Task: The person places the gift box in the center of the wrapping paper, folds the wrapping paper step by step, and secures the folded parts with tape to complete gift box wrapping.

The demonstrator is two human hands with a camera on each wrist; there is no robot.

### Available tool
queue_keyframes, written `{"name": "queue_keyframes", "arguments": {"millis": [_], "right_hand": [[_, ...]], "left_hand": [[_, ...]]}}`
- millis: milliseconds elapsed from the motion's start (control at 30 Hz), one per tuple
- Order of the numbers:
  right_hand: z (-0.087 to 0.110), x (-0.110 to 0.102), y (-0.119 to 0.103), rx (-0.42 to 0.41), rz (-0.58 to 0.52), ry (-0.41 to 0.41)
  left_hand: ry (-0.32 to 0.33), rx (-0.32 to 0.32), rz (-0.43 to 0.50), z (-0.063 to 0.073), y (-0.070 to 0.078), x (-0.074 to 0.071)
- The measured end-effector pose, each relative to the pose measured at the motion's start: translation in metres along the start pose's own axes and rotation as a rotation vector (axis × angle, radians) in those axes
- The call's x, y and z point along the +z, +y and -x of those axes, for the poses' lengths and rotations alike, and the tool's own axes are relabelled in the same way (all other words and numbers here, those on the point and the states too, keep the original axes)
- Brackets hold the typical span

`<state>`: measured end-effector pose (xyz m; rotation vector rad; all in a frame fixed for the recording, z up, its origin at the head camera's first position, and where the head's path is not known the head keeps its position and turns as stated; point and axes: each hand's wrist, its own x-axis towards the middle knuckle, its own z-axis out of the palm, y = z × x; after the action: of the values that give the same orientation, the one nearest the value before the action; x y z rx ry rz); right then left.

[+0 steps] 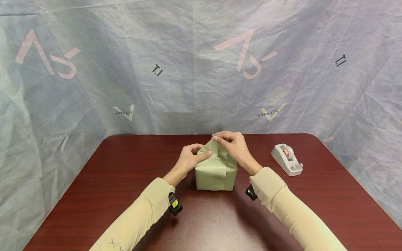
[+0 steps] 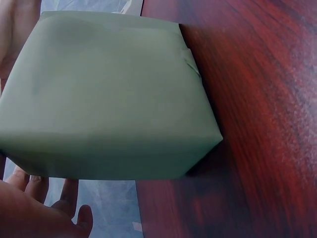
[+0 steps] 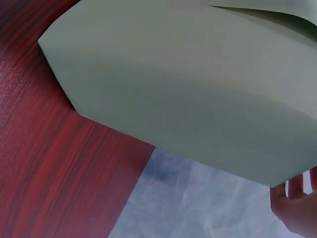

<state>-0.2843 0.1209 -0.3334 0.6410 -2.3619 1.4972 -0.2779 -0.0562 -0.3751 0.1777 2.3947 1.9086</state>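
A box wrapped in light green paper (image 1: 211, 178) sits on the table in front of me, its folded paper rising to a pointed flap (image 1: 209, 146) on top. My left hand (image 1: 187, 158) holds the upper left of the wrapping, thumb on the folded paper and fingers round the far side. With thumb and fingers, my right hand (image 1: 233, 146) pinches the flap's raised tip. The left wrist view shows one smooth side of the wrapped box (image 2: 109, 94) close up. In the right wrist view, the wrapped box (image 3: 163, 94) has a gap under a paper edge at the top.
A white tape dispenser (image 1: 286, 160) stands on the right part of the dark red wooden table (image 1: 132, 164). Behind the far table edge hangs a grey printed cloth (image 1: 188, 94), which also runs along both sides.
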Motion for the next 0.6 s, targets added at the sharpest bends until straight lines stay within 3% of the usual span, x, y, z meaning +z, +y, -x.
{"name": "queue_keyframes", "arguments": {"millis": [167, 400, 600], "right_hand": [[0.005, -0.005, 0.004, 0.057, -0.033, -0.078], [0.017, -0.019, 0.02, 0.119, -0.075, -0.166], [0.028, -0.029, 0.034, 0.154, -0.088, -0.229]], "left_hand": [[0.003, -0.012, -0.005, 0.001, 0.001, 0.0], [-0.018, -0.077, 0.056, 0.001, -0.001, 0.0], [-0.021, -0.097, 0.096, 0.001, -0.002, -0.001]]}}
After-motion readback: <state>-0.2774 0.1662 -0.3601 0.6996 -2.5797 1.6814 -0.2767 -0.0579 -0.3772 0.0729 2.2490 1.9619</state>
